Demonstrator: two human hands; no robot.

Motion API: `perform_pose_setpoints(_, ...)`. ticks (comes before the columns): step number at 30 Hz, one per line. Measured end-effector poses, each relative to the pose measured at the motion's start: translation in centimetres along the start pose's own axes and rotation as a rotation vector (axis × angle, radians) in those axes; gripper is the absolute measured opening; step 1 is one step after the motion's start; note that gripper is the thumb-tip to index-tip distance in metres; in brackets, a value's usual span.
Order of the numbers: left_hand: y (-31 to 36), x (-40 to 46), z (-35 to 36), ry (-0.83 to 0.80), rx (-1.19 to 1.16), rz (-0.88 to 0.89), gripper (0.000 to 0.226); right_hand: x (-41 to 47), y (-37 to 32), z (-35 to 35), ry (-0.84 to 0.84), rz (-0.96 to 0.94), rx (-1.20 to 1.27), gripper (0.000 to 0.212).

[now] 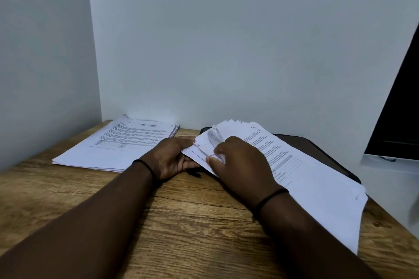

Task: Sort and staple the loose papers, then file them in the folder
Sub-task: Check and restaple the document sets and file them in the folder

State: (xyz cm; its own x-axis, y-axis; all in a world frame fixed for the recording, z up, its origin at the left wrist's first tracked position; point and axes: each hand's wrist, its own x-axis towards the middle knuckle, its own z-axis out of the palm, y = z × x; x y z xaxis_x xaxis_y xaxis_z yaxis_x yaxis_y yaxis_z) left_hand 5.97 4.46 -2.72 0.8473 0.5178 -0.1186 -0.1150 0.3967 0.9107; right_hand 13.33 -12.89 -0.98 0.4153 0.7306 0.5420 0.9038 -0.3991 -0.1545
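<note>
A fanned bundle of printed papers (306, 179) lies across the right of the wooden table, partly over a dark folder (317, 145). My left hand (172, 158) grips the bundle's left corner from below, thumb on top. My right hand (242, 163) rests on the sheets, its fingers curled and pinching the upper pages near that corner. A second stack of printed papers (118, 145) lies flat at the back left. No stapler is in view.
The wooden table (181, 222) stands in a corner between pale walls on the left and behind. A dark panel (399, 108) leans at the far right above a white surface. A small dark object (193, 173) lies under my left hand.
</note>
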Motion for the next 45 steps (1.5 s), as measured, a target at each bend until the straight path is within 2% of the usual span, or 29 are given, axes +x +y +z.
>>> perform_pose_setpoints(3, 0.0, -0.1, 0.3, 0.017, 0.024, 0.006, 0.030, 0.3, 0.3, 0.3, 0.059, 0.022, -0.019, 0.024)
perform_pose_setpoints(5, -0.1, -0.1, 0.9, 0.097, 0.141, 0.094, 0.030, 0.4, 0.7, 0.5, 0.103, 0.076, -0.006, 0.025)
perform_pose_setpoints(8, -0.3, 0.0, 1.4, 0.308, 0.493, 0.406, 0.025, 0.5, 1.3, 0.5, 0.170, 0.148, 0.060, 0.027)
perform_pose_setpoints(10, -0.3, 0.2, 1.6, 0.361, 0.750, 0.623, 0.010, 0.5, 1.4, 0.3, 0.207, 0.178, 0.104, 0.025)
perform_pose_setpoints(11, -0.2, 0.1, 1.9, 0.360, 0.826, 0.668, 0.022, 0.4, 1.3, 0.2, 0.232, 0.180, 0.141, 0.024)
perform_pose_setpoints(13, -0.3, -0.2, 2.4, 0.302, 0.899, 0.602, 0.060, 0.4, 1.3, 0.3, 0.260, 0.179, 0.239, 0.027)
perform_pose_setpoints(15, -0.4, -0.4, 2.9, 0.215, 0.954, 0.486, 0.080, 0.5, 1.3, 0.6, 0.233, 0.193, 0.338, 0.026)
perform_pose_setpoints(16, -0.6, -0.2, 3.1, 0.186, 0.945, 0.451, 0.079, 0.5, 1.3, 0.8, 0.216, 0.208, 0.379, 0.022)
perform_pose_setpoints(20, -1.2, 0.7, 3.1, 0.221, 0.745, 0.439, 0.037, 0.4, 1.7, 1.1, 0.206, 0.227, 0.458, 0.030)
perform_pose_setpoints(22, -1.4, 0.8, 2.8, 0.197, 0.633, 0.395, 0.035, 0.4, 1.9, 1.2, 0.216, 0.232, 0.455, 0.027)
perform_pose_setpoints(25, -1.4, 0.4, 2.8, 0.129, 0.608, 0.375, 0.029, 0.3, 2.1, 1.2, 0.220, 0.265, 0.484, 0.021)
perform_pose_setpoints(27, -1.3, 0.2, 2.7, 0.090, 0.599, 0.387, 0.078, 0.4, 2.1, 1.2, 0.210, 0.296, 0.544, 0.021)
perform_pose_setpoints(28, -1.3, 0.2, 2.7, 0.069, 0.591, 0.387, 0.089, 0.4, 2.1, 1.2, 0.210, 0.305, 0.570, 0.021)
perform_pose_setpoints(29, -1.3, 0.1, 2.7, 0.059, 0.595, 0.385, 0.089, 0.4, 2.1, 1.2, 0.212, 0.312, 0.592, 0.022)
perform_pose_setpoints(32, -1.4, -0.1, 2.7, 0.033, 0.567, 0.345, 0.074, 0.5, 2.1, 1.4, 0.219, 0.328, 0.637, 0.019)
perform_pose_setpoints(39, -1.2, -0.1, 2.7, 0.068, 0.519, 0.255, 0.062, 0.6, 2.4, 1.4, 0.213, 0.363, 0.690, 0.010)
perform_pose_setpoints(43, -0.8, -0.4, 2.9, 0.151, 0.472, 0.184, 0.026, 0.4, 2.4, 1.6, 0.266, 0.321, 0.574, 0.019)
perform_pose_setpoints(45, -0.6, -0.5, 3.0, 0.196, 0.470, 0.161, 0.016, 0.4, 2.3, 1.3, 0.301, 0.294, 0.534, 0.020)
